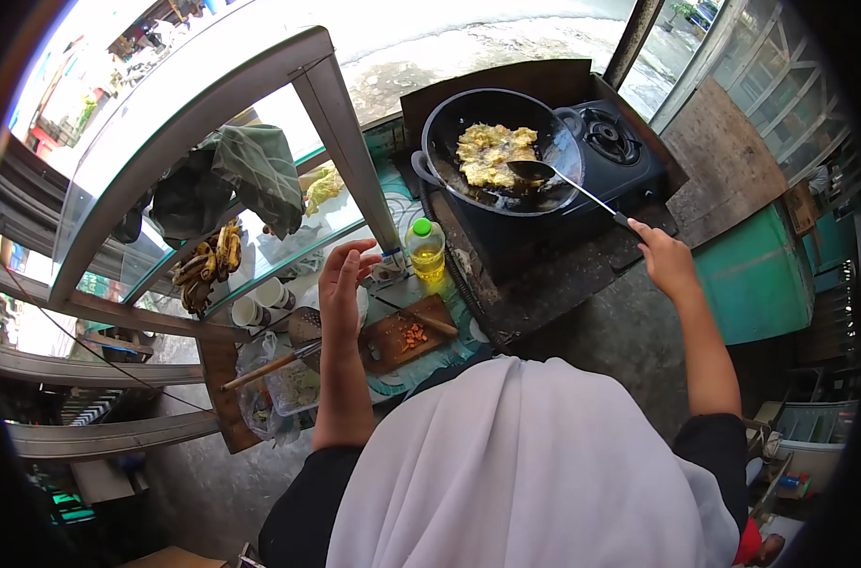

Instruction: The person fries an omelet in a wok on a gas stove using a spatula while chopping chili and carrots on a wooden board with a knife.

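My right hand [666, 257] is wrapped round the black handle end of a long ladle [591, 194], whose dark bowl rests among the food in the wok. Yellow battered fritters [497, 156] sit in oil inside the large dark wok [437, 118], which stands on a gas stove [629, 180]. Raised over the work table, my left hand [343, 279] holds nothing, its fingers apart. Just right of it stands a bottle of yellow oil [428, 257] with a green cap. Below lies a wooden cutting board [383, 352] with chopped orange pieces and a knife [428, 320].
A glass-sided display case [345, 142] rises at the left, with a bunch of bananas [224, 251] and a dark cloth [255, 170]. Paper cups [276, 293], a wooden-handled strainer [260, 371] and a plastic container [293, 390] crowd the table's left side. A second burner [608, 135] is beside the wok.
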`<action>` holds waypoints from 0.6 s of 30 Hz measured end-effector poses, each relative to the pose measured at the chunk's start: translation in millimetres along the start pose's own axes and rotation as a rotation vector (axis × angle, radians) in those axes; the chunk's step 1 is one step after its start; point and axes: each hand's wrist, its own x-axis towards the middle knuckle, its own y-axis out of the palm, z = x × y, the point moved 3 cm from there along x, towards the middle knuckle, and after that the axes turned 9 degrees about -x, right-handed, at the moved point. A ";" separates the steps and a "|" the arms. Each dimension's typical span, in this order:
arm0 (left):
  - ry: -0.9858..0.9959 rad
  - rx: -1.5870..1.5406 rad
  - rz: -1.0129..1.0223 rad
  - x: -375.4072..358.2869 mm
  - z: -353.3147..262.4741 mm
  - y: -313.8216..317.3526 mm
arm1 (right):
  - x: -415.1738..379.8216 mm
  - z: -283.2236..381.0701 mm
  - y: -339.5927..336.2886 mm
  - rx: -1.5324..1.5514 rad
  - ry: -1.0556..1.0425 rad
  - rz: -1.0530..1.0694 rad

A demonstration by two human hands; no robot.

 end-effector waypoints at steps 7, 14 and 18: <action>0.017 -0.002 0.016 1.0 -4.3 12.0 | 11.9 10.7 24.7 0.088 0.054 -0.009; -0.018 0.019 0.036 0.6 -0.9 20.0 | 27.0 69.8 34.4 0.260 -0.007 -0.121; -0.001 0.020 0.038 -0.5 -4.3 20.0 | 26.1 78.7 32.6 0.155 -0.041 -0.045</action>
